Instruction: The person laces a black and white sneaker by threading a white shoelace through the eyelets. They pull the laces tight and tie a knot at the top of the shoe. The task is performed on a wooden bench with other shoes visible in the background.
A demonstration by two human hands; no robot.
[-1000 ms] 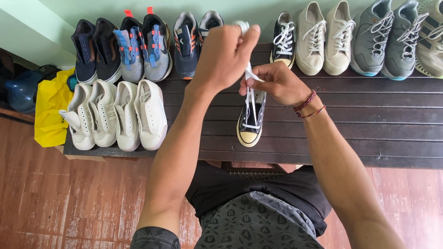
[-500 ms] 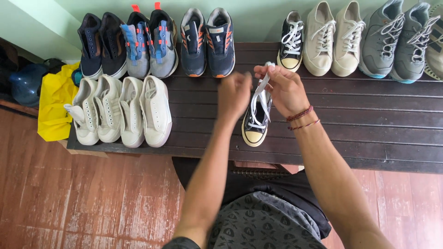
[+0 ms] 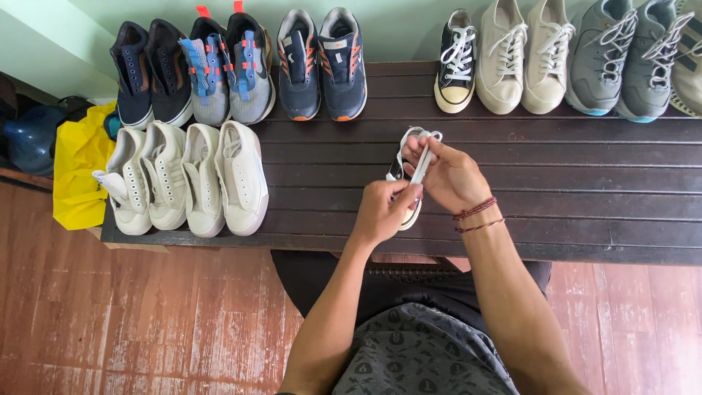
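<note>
Near counter's front edge, mid-length: black canvas sneaker with white rubber toe [image 3: 406, 175] lay flat. Left hand [image 3: 384, 212] had dropped from raised pull, pinched shut on white lace [image 3: 420, 167]; right hand [image 3: 447, 175] closed on same lace. Lace drawn short, tightening under way. Matching sneaker [image 3: 456, 62] at back edge.

The bench [image 3: 585, 183] is dark slatted wood with a faint sheen. The floor [image 3: 146, 322] at the lower left is reddish wood, worn and scuffed matt. The black sneaker [image 3: 401, 164] at centre looks like canvas with a smooth rubber toe and flat white cloth laces [image 3: 422, 164]. The four white shoes [image 3: 186, 179] at left look like matt canvas. The yellow bag [image 3: 77, 172] at far left is glossy plastic.
</note>
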